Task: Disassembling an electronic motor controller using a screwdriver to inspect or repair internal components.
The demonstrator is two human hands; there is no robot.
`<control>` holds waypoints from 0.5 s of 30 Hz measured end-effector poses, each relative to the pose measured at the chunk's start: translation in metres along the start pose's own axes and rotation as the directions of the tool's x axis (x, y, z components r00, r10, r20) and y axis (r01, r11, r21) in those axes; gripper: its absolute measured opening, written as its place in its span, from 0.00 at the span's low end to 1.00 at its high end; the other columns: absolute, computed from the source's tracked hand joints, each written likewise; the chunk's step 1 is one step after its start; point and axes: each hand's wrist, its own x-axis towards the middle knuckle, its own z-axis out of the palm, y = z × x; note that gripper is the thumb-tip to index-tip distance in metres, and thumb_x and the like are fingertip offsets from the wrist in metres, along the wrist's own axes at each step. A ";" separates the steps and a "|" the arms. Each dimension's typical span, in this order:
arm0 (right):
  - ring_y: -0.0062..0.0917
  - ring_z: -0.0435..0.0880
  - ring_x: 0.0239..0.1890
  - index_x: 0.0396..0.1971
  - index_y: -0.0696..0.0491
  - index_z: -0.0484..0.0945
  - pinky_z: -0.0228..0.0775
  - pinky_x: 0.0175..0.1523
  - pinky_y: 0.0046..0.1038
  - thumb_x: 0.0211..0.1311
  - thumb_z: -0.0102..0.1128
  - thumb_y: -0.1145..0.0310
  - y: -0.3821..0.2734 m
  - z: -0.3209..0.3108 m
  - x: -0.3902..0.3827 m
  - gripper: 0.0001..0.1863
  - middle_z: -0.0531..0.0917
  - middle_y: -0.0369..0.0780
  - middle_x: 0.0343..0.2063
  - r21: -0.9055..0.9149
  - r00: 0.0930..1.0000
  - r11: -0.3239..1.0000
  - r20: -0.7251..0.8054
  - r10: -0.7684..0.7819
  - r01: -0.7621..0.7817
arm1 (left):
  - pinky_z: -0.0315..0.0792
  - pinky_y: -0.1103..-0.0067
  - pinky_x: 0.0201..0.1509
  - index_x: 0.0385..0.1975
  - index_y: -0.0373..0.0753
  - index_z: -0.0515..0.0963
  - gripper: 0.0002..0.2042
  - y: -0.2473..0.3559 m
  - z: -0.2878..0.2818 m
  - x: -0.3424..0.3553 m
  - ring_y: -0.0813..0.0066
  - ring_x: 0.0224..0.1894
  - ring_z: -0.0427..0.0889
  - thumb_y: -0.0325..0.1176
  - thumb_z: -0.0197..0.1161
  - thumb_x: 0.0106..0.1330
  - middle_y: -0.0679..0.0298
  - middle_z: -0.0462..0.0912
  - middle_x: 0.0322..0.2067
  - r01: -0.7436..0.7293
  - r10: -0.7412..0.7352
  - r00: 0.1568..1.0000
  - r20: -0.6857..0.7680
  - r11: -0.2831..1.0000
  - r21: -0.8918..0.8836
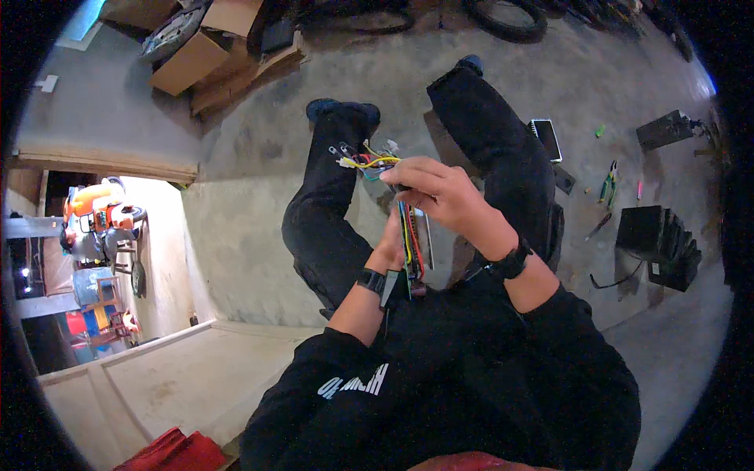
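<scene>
Ahead of my body, between my outstretched legs, I hold a narrow circuit board (408, 267), seen nearly edge-on, with red, yellow and green wires along it. My left hand (389, 242) is closed around its side, the fingers largely hidden behind it. Higher up, my right hand (444, 192) pinches the wire bundle (367, 162) where it leaves the board. Beyond those fingertips the loose wire ends fan out to the left, with white plug connectors and ring terminals. Part of the bundle is covered by my right fingers.
On the floor to the right lie pliers (609, 185), a pink pen-like stick (640, 190), a dark rectangle with a pale ribbed edge (546, 140) and black block-shaped cases (657, 242) with a cable. Cardboard boxes (191, 63) stand far left; a tyre (509, 22) lies at the back.
</scene>
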 end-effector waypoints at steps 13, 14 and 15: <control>0.32 0.81 0.33 0.47 0.47 0.77 0.75 0.33 0.28 0.48 0.70 0.69 -0.009 0.013 -0.003 0.23 0.79 0.39 0.40 -0.259 0.986 0.965 -0.164 -0.001 -0.043 | 0.76 0.74 0.50 0.55 0.43 0.68 0.26 -0.007 -0.004 0.013 0.73 0.49 0.78 0.58 0.46 0.69 0.65 0.77 0.49 -0.138 0.137 0.990 -0.019 0.986 -0.090; 0.33 0.81 0.32 0.48 0.46 0.77 0.75 0.33 0.28 0.49 0.69 0.70 -0.012 0.011 -0.002 0.23 0.79 0.39 0.41 -0.256 0.987 0.965 -0.158 0.015 -0.056 | 0.76 0.74 0.50 0.55 0.43 0.69 0.26 -0.007 -0.004 0.016 0.73 0.48 0.79 0.57 0.46 0.69 0.65 0.77 0.48 -0.139 0.137 0.990 -0.030 0.987 -0.078; 0.33 0.81 0.33 0.49 0.46 0.76 0.75 0.34 0.28 0.51 0.67 0.72 -0.014 0.009 -0.002 0.22 0.78 0.39 0.41 -0.230 0.985 0.968 -0.164 0.062 -0.099 | 0.77 0.74 0.49 0.54 0.43 0.69 0.25 -0.007 -0.005 0.018 0.73 0.48 0.79 0.57 0.46 0.69 0.65 0.78 0.48 -0.140 0.138 0.990 -0.041 0.988 -0.066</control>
